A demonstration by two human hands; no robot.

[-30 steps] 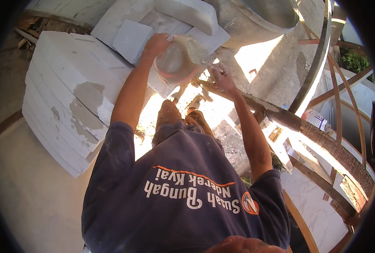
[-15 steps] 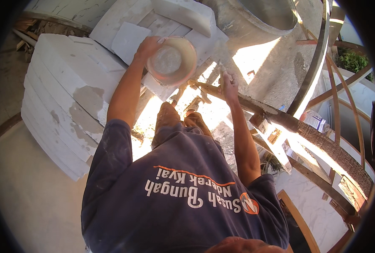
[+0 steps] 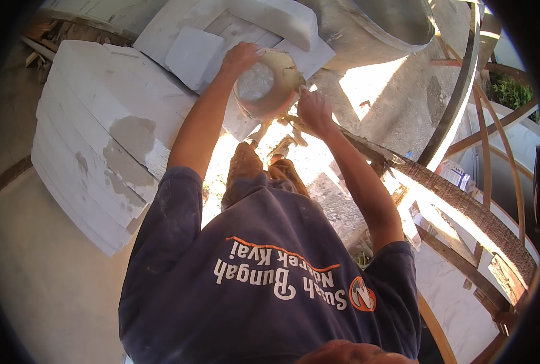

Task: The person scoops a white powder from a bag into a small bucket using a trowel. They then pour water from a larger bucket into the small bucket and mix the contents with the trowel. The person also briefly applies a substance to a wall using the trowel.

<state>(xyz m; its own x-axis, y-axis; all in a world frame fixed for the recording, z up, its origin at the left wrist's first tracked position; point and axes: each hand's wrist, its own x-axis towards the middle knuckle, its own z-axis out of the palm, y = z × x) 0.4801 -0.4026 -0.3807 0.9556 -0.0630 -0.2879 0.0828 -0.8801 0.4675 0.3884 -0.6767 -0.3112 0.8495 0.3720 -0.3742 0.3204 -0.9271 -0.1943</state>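
Over the pale blocks I have a small round bucket (image 3: 257, 84), its inside pale and smeared. My left hand (image 3: 241, 58) is closed on its upper-left rim. At the bucket's right edge, my right hand (image 3: 313, 104) is closed on the handle of a trowel (image 3: 299, 81), whose blade is at the rim, partly indistinct. Behind the bucket lie white blocks (image 3: 194, 54), and a long stack of white slabs (image 3: 85, 155) with grey stains fills the left.
A large pale drum (image 3: 364, 42) stands at the top. Curved timbers (image 3: 458, 109) and a rough beam (image 3: 439, 191) cross the right side. My feet (image 3: 270, 158) are below the bucket on bright, debris-strewn ground (image 3: 333, 188). Wood scraps (image 3: 42, 57) lie at the upper left.
Since half a second ago, both hands and the bucket have moved up and to the right. The trowel in my right hand has come from beside the bucket to its rim.
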